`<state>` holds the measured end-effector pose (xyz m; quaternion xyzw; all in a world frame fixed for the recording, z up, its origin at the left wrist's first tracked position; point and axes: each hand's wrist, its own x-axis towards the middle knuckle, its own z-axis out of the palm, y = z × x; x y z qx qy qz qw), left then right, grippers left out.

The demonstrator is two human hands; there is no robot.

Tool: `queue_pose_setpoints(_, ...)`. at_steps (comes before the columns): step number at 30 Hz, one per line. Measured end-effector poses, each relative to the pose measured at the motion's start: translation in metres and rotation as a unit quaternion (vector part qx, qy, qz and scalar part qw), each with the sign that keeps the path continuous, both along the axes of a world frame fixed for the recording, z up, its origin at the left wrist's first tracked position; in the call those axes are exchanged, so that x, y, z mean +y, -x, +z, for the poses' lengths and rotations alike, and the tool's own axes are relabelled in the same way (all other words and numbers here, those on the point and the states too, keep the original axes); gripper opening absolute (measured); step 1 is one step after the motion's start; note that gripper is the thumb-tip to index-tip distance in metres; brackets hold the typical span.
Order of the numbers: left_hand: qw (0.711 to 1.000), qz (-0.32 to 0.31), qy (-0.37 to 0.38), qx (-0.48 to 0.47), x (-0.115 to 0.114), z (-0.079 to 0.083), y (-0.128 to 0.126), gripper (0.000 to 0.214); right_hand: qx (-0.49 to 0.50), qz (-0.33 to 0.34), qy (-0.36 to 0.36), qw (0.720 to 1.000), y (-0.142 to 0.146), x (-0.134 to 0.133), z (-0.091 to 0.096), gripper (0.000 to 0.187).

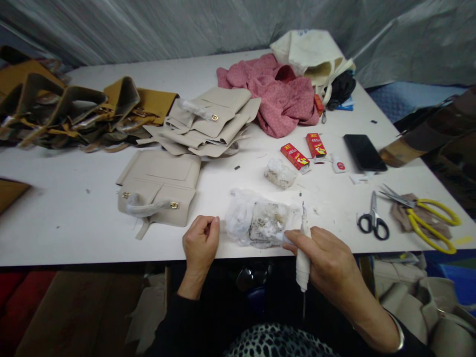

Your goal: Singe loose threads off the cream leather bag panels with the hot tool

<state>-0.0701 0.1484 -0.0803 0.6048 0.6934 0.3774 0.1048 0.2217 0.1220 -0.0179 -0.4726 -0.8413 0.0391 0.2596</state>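
My left hand (pixel 201 242) is closed at the table's front edge, beside a crumpled clear plastic bag (pixel 238 218); what its fingers hold, if anything, is hidden. On the plastic rests a smeared, whitish block (pixel 269 221). My right hand (pixel 329 258) grips a white-wrapped tool (pixel 303 258) upright, its thin pointed tip upward and a wire-like end below. Its fingertips also pinch a small pale piece (pixel 284 238) against the block's right side; its kind is unclear. Left of my hands lies a beige handbag (pixel 159 183) with a plastic-wrapped handle.
More beige bag pieces (pixel 211 119) are stacked behind, with mustard bags (pixel 115 109) at left. Red glue boxes (pixel 295 157), a small white bottle (pixel 338 163), a phone (pixel 364 152), black scissors (pixel 374 220) and yellow-handled scissors (pixel 431 213) lie right. Pink cloth (pixel 275 94) sits at the back.
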Motion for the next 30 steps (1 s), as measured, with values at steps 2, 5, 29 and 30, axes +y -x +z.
queue_pose_setpoints(2,1.000,0.000,0.001,-0.001,0.000,0.000,0.000,0.023,-0.005,0.002,-0.005,1.000,0.000,0.000,0.000,0.018)
queue_pose_setpoints(5,1.000,-0.001,0.004,-0.002,0.000,0.000,0.000,0.023,-0.010,-0.001,-0.006,1.000,0.000,0.001,-0.001,0.018)
queue_pose_setpoints(29,1.000,0.000,-0.005,-0.013,-0.007,0.001,-0.003,0.026,0.245,-0.050,0.053,0.967,-0.025,0.034,-0.079,0.027)
queue_pose_setpoints(30,1.000,0.004,-0.007,-0.014,-0.008,0.000,-0.003,0.027,0.246,-0.051,0.036,0.967,-0.027,0.035,-0.084,0.029)
